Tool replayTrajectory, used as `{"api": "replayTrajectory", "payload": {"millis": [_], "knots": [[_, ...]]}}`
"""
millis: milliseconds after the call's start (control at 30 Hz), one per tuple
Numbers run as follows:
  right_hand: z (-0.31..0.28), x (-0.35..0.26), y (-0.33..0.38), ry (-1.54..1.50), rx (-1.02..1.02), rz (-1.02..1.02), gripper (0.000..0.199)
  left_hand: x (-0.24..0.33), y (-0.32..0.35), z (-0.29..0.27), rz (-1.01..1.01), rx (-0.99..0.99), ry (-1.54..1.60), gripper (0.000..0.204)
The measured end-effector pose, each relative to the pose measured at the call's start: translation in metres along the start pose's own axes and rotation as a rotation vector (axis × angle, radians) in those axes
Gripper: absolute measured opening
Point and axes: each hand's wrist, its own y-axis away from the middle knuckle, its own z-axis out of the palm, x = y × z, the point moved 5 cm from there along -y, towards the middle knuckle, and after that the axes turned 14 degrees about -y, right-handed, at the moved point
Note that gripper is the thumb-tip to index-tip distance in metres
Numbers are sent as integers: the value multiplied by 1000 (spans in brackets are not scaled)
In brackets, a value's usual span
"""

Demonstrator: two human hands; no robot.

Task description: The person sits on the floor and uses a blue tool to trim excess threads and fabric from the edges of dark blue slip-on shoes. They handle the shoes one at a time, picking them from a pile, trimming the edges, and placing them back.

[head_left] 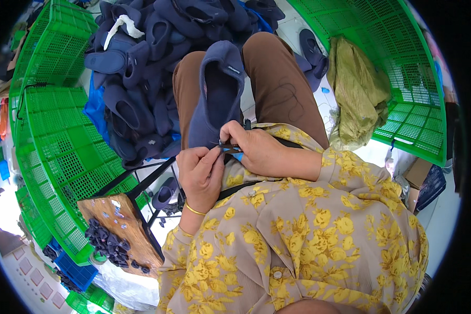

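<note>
A navy fabric shoe upper [217, 91] lies across my lap between my knees, its opening facing up. My left hand [200, 174] pinches the near edge of the upper with thumb and fingers. My right hand [256, 149] is closed around small dark snips [230, 148] whose tips touch the same edge, right next to my left fingers. Both hands meet over my lap, against my yellow flowered shirt.
A heap of navy shoe uppers [157, 57] fills the floor ahead. Green plastic crates stand at left [57, 136] and upper right [397, 57], an olive bag [358, 91] beside the right one. A wooden board [118, 220] with dark fabric scraps sits at lower left.
</note>
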Motion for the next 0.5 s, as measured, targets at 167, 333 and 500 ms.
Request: {"api": "replayTrajectory", "payload": {"millis": [167, 333, 500], "knots": [[4, 2, -5, -117, -65, -11, 40, -1, 1, 2, -17, 31, -7, 24], [-1, -3, -10, -302, -129, 88, 28, -2, 2, 4, -10, 39, -6, 23], [-6, -13, -12, 120, -8, -21, 20, -2, 3, 3, -30, 44, 10, 23]]}}
